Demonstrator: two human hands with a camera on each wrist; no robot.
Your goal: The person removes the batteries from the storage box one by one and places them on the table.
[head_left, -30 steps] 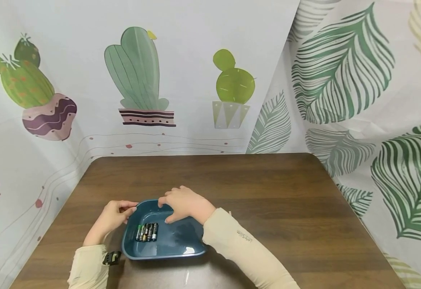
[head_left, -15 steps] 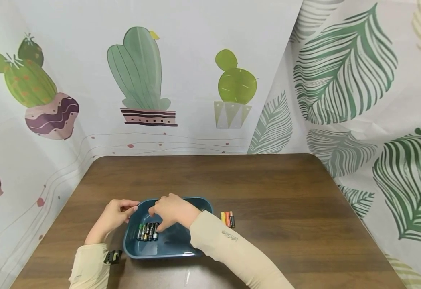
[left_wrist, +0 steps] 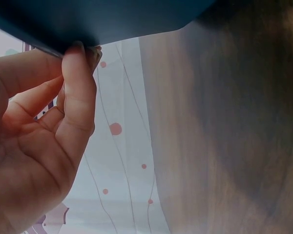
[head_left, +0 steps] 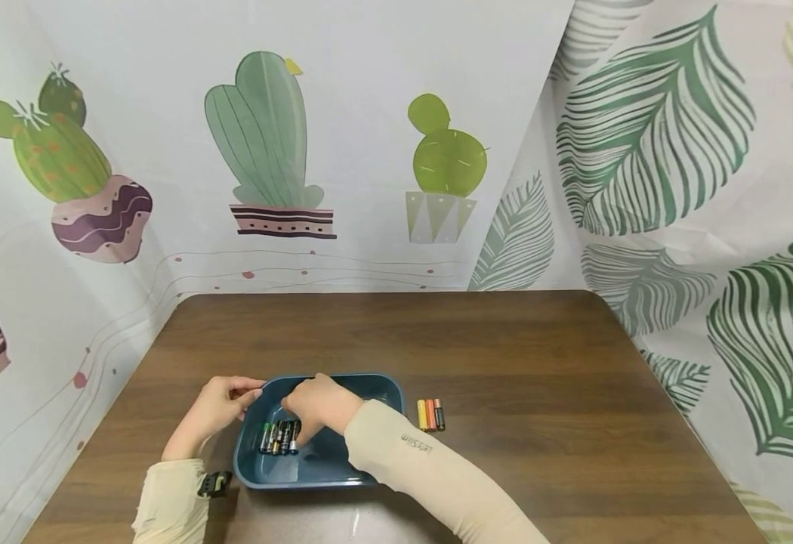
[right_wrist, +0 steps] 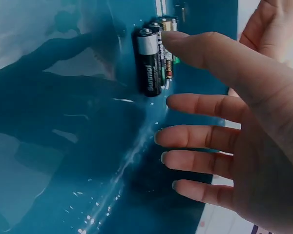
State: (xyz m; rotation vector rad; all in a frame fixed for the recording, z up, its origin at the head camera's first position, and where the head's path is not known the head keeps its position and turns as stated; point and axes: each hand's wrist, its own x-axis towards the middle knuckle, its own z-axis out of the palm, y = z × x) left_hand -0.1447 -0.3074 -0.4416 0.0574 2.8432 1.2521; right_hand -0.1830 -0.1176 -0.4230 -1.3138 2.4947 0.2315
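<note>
A dark blue plastic tray (head_left: 301,485) sits on the table. At its back left corner my left hand (head_left: 216,408) pinches the rim between thumb and fingers; the left wrist view shows the fingertips (left_wrist: 77,53) right at the tray's edge. Inside, to the left, several small batteries (head_left: 279,438) lie side by side in a row. Over this row reaches my right hand (head_left: 318,406), its fingers extended and spread from the thumb. In the right wrist view its thumb (right_wrist: 185,45) overlaps the row beside a black battery (right_wrist: 149,68) with a silver end, and the other fingers stay off the batteries.
Right of the tray, a yellow battery (head_left: 422,415), an orange-red one (head_left: 430,415) and a black one (head_left: 439,415) lie together on the brown wooden table (head_left: 539,378). A patterned cloth (head_left: 362,151) hangs behind the table's far edge.
My right hand has moved left and lower into the tray, toward the battery row. The three batteries at the right came into sight from behind the sleeve. My left hand keeps its grip.
</note>
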